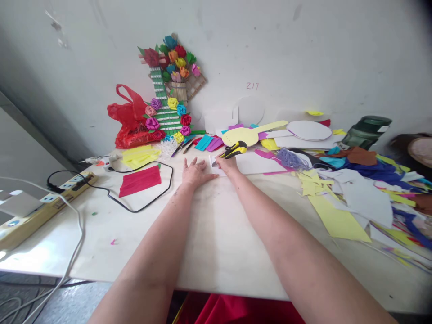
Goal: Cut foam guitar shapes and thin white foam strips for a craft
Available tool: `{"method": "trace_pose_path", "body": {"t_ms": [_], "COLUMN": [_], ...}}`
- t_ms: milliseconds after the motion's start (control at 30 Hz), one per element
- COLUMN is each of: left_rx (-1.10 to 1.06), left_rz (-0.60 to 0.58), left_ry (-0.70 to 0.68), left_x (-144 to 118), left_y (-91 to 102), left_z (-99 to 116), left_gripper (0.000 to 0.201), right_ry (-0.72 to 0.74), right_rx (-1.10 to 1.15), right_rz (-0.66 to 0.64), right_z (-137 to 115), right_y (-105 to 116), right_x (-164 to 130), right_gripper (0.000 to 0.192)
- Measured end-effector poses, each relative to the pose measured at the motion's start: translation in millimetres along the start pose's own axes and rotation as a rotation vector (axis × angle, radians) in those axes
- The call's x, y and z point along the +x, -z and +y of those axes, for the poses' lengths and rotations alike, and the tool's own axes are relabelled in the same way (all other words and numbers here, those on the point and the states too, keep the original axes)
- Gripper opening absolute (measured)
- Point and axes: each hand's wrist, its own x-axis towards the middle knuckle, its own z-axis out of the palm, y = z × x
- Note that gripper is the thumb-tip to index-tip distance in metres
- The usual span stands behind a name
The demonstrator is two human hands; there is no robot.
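My right hand is closed round a yellow and black utility knife, its blade end pointing down at the left end of a white sheet of paper or card. Just to the left, my left hand lies on the table with fingers spread and the thumb reaching toward that end of the sheet. Pink paper shows along the sheet's edges. Behind the knife is a yellow paddle-shaped cutout. The blade tip is hidden by my right fingers.
A red crepe sheet and a black cable lie at left beside a power strip. Paper flowers on a green guitar shape lean on the wall. Paper scraps and a dark green bottle crowd the right.
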Motion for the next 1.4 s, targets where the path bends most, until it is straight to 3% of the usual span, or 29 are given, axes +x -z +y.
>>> {"method": "trace_pose_path", "body": {"t_ms": [167,400,700,1400], "left_rx": [-0.012,-0.08,-0.128,-0.149], "left_rz": [0.027,-0.043,-0.066,-0.06], "left_ry": [0.002,0.006,0.043,0.048], "left_x": [0,-2,-1,0], "left_y": [-0.2,3.0,2.3,0.7], "left_z": [-1,-4,-5,-6], "left_gripper": [0.061,0.061,0.065,0.063], "right_ry": [-0.038,-0.009,-0.009,-0.005], "right_rx": [0.026,-0.078,-0.078,-0.102], "right_rz": [-0.006,-0.01,-0.005,0.009], "right_z": [4,15,2,7], "right_y": [1,4,8,7], "right_x": [-1,-6,-14,-13], "right_gripper": [0.011,0.017,0.018,0.015]}}
